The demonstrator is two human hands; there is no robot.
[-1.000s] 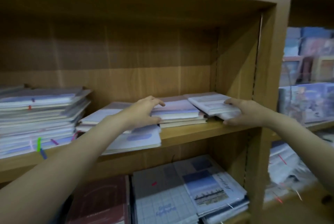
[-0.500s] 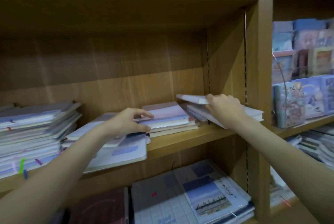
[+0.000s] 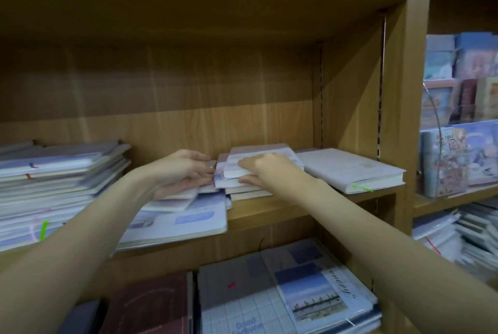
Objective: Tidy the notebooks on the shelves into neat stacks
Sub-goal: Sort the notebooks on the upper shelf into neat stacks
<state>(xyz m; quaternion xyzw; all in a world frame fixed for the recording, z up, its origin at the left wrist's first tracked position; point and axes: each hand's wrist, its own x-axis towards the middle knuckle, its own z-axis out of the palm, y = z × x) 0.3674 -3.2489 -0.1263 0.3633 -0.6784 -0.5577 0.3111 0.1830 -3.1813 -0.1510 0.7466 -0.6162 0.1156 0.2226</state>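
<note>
Our right hand (image 3: 265, 172) pinches a small white notebook (image 3: 262, 165) on the middle stack (image 3: 250, 188). Our left hand (image 3: 183, 172), fingers straight, presses the stack's side. If we push hard, the big blue notebook (image 3: 186, 222) hanging over the shelf edge (image 3: 283, 212) could fall.

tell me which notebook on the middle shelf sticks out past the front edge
The big pale blue notebook below the left hand. It overhangs the shelf edge; the white book at the right lies fully on it.
</note>
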